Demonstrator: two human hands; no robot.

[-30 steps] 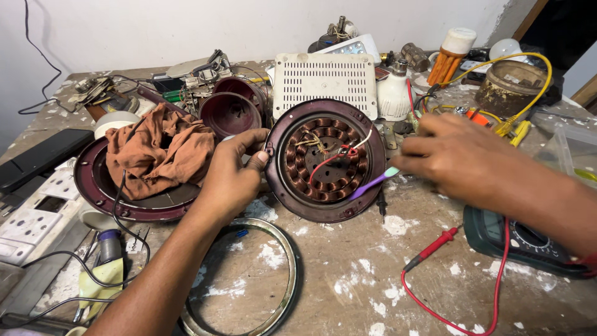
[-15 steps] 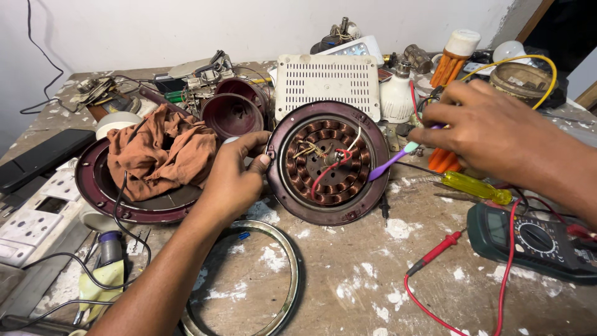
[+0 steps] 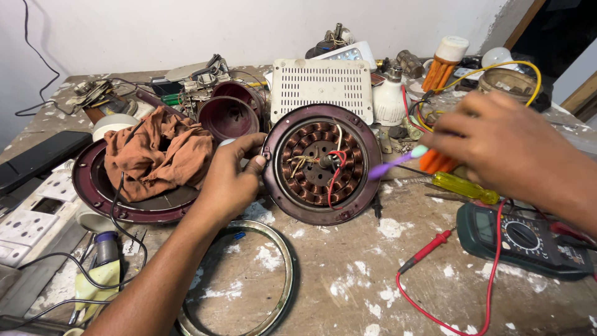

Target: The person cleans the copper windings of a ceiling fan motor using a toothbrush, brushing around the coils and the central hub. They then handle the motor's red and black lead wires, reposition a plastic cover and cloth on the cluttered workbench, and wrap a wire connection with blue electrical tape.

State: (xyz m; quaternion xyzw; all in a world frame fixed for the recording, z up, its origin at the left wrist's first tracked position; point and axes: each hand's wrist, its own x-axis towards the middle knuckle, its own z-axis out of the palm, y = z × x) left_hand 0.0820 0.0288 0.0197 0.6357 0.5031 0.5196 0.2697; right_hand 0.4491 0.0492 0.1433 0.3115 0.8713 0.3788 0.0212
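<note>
Now, the left hand [image 3: 230, 180] clasps the nine o'clock rim of the round maroon fan motor [image 3: 321, 163], which lies flat at mid-bench beside an orange rag [image 3: 158, 152]. At three o'clock the right hand [image 3: 504, 146] pinches a purple-handled tool [image 3: 395, 163] pointing toward the copper windings.

Left forearm is reaching in from the near left edge, angling up toward the scene's middle; left hand [image 3: 231, 180] is lying knuckles-up, fingers curling, thumb and fingertips pressing forward in a grip. Right arm is coming in from the right edge; right hand [image 3: 507, 146] is hovering back-up, blurred, fingers bunching leftward in a pinch.
</note>
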